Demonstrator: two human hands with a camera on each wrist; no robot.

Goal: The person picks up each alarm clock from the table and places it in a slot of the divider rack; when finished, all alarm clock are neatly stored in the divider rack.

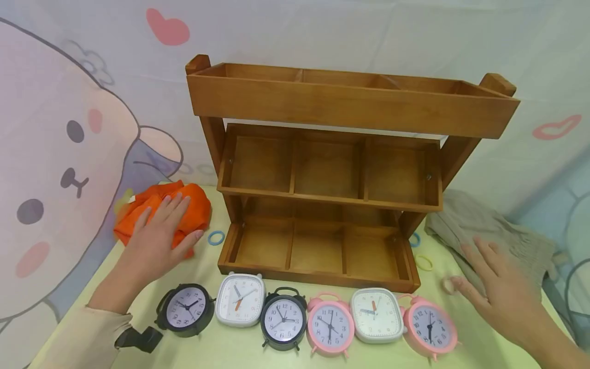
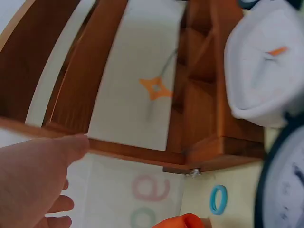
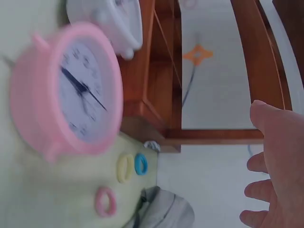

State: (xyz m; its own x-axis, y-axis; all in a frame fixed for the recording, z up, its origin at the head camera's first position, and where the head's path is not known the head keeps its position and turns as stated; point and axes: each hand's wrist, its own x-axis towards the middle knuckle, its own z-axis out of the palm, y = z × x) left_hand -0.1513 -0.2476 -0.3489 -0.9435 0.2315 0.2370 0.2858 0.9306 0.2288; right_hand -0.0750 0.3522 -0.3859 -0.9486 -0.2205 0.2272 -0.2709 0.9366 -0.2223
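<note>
My left hand (image 1: 159, 238) is spread with fingers straight, over or just in front of a bunched orange cloth (image 1: 195, 205); whether it touches I cannot tell. On the right, my other hand (image 1: 507, 292) hovers, fingers extended, near a grey cloth (image 1: 488, 220). Neither hand holds anything. Between them stands a three-tier wooden rack (image 1: 350, 107) with divided trays. In front of it runs a row of alarm clocks: a black one (image 1: 186, 307), a white one (image 1: 240, 300), another black one (image 1: 283, 319), a pink one (image 1: 330, 326), a second white one (image 1: 376, 314) and a second pink one (image 1: 432, 326).
Blue rings (image 1: 215, 238) lie on either side of the rack. A yellow ring (image 1: 424, 263) and a pink ring (image 3: 105, 202) are at its right. A black strap (image 1: 139, 339) hangs by the left sleeve. Behind is a printed curtain (image 1: 322, 31); a dark cable (image 1: 571, 292) runs at far right.
</note>
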